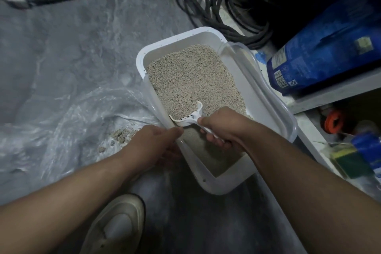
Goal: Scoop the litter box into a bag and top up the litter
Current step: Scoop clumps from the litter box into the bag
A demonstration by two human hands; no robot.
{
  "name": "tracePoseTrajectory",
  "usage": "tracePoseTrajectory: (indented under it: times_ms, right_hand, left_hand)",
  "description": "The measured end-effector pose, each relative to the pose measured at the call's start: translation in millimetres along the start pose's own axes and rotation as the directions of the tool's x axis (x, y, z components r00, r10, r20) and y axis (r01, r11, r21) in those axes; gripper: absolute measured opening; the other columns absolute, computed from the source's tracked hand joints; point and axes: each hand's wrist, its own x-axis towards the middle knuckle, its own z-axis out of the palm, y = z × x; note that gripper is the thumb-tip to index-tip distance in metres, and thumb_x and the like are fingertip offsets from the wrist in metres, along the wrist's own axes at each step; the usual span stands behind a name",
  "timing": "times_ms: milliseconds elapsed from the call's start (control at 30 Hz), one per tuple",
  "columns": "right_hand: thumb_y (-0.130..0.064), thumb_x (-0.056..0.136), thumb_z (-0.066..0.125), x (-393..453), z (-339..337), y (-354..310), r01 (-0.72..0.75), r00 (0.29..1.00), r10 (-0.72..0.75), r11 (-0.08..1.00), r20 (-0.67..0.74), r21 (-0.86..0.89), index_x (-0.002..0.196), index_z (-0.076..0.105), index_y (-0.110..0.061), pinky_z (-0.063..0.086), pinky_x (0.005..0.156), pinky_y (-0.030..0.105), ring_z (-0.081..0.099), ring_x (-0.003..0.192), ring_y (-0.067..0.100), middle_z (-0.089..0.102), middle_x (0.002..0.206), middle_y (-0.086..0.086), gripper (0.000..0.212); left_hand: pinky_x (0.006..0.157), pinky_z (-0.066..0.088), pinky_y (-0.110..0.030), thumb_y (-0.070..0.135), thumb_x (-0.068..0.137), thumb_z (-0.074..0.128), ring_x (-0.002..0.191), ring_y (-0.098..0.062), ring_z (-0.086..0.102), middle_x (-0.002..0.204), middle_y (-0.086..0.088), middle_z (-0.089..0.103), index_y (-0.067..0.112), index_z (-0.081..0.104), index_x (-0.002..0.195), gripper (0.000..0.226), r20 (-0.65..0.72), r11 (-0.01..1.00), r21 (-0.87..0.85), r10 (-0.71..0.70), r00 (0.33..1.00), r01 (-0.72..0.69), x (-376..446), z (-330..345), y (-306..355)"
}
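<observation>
Litter box (pixel 274 109) on floor, centre-right, long axis running near to far. Clear plastic bag (pixel 68 113) spread open just left of it, likely so scoop travels short way; few clumps (pixel 119 136) already inside near box edge. Right hand (pixel 222 128) closed around white scoop (pixel 189 118) handle, blade dug into litter (pixel 189 76) at near end. Left hand (pixel 153 144) pinches box's left rim, probably steadying it. Litter pale beige, fine-grained, surface mostly even. Blue sack (pixel 321 47) on shelf far right, likely refill.
</observation>
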Motion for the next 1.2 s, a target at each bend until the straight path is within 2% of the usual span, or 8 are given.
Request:
tracePoseTrajectory:
  times_ms: [133, 333, 400, 600, 767, 933, 1067, 1200]
  right_hand:
    - [-0.033, 0.098, 0.059, 14, 0, -8, 0.019, 1.000, -0.019, 1.000, 0.005, -0.001, 0.096, 0.070, 0.007, 0.030, 0.038, 0.019, 0.040, 0.036, 0.016, 0.059, 0.060, 0.012, 0.042]
    - [-0.028, 0.100, 0.057, 30, 7, -19, 0.102, 0.994, -0.106, 0.989, 0.040, 0.106, 0.088, 0.066, 0.000, 0.030, 0.037, 0.019, 0.039, 0.032, 0.014, 0.054, 0.048, 0.005, 0.032]
    - [-0.029, 0.100, 0.057, 36, 9, -25, 0.118, 0.991, -0.125, 0.985, 0.044, 0.128, 0.089, 0.066, 0.001, 0.029, 0.037, 0.019, 0.039, 0.033, 0.015, 0.054, 0.049, 0.006, 0.033]
    - [-0.028, 0.102, 0.055, 46, -4, -35, 0.123, 0.988, -0.133, 0.985, 0.074, 0.118, 0.101, 0.065, 0.005, 0.026, 0.034, 0.019, 0.038, 0.036, 0.013, 0.052, 0.053, 0.005, 0.035]
    - [-0.030, 0.102, 0.055, 54, -5, -24, 0.092, 0.984, -0.131, 0.952, 0.117, 0.292, 0.108, 0.063, 0.009, 0.022, 0.033, 0.017, 0.036, 0.037, 0.012, 0.051, 0.054, 0.004, 0.040]
    - [-0.031, 0.103, 0.055, 52, 7, -21, 0.146, 0.988, -0.155, 0.954, 0.016, 0.261, 0.101, 0.064, 0.009, 0.026, 0.035, 0.018, 0.038, 0.033, 0.014, 0.053, 0.050, 0.005, 0.042]
    - [-0.030, 0.103, 0.054, 47, 34, -12, 0.120, 0.991, -0.133, 0.894, 0.000, 0.431, 0.104, 0.061, 0.010, 0.025, 0.036, 0.016, 0.038, 0.031, 0.014, 0.052, 0.045, 0.002, 0.040]
    - [-0.031, 0.102, 0.054, 50, 56, -13, 0.155, 0.988, -0.143, 0.873, -0.060, 0.462, 0.091, 0.065, 0.003, 0.029, 0.036, 0.018, 0.042, 0.032, 0.015, 0.055, 0.051, 0.006, 0.037]
  left_hand:
    - [0.067, 0.055, -0.034, 0.050, 0.093, 0.068, 0.071, -0.030, 0.076, 0.080, -0.015, 0.079, 0.008, 0.081, 0.082, 0.045, -0.007, 0.999, 0.044, 0.001, 1.000, -0.001, 6, -3, -5]
    - [0.073, 0.059, -0.046, 0.047, 0.093, 0.070, 0.075, -0.038, 0.074, 0.085, -0.024, 0.076, 0.004, 0.080, 0.085, 0.045, 0.018, 1.000, 0.009, -0.007, 1.000, 0.007, 9, -5, -7]
    - [0.069, 0.058, -0.043, 0.046, 0.093, 0.070, 0.069, -0.033, 0.071, 0.085, -0.024, 0.076, 0.003, 0.079, 0.086, 0.045, 0.019, 1.000, 0.014, -0.009, 1.000, 0.009, 9, -4, -6]
    - [0.079, 0.060, -0.059, 0.045, 0.095, 0.069, 0.079, -0.045, 0.075, 0.084, -0.022, 0.077, 0.001, 0.079, 0.093, 0.045, 0.041, 0.999, 0.038, -0.014, 0.999, 0.012, 9, -5, -4]
    - [0.071, 0.060, -0.049, 0.042, 0.093, 0.071, 0.063, -0.033, 0.070, 0.076, -0.023, 0.074, -0.003, 0.076, 0.087, 0.046, 0.011, 1.000, 0.018, -0.018, 1.000, 0.017, 8, -5, -3]
    - [0.066, 0.055, -0.041, 0.043, 0.093, 0.071, 0.060, -0.028, 0.067, 0.071, -0.018, 0.072, -0.002, 0.076, 0.088, 0.045, 0.022, 1.000, 0.003, -0.016, 1.000, 0.016, 10, -5, -4]
    - [0.065, 0.055, -0.039, 0.044, 0.093, 0.070, 0.061, -0.027, 0.067, 0.072, -0.018, 0.073, 0.002, 0.078, 0.085, 0.044, 0.009, 1.000, 0.025, -0.004, 1.000, 0.004, 10, -4, -5]
    - [0.062, 0.056, -0.037, 0.047, 0.091, 0.070, 0.059, -0.024, 0.066, 0.068, -0.012, 0.070, 0.003, 0.079, 0.087, 0.045, 0.007, 0.999, 0.032, 0.002, 1.000, -0.002, 10, -2, -4]
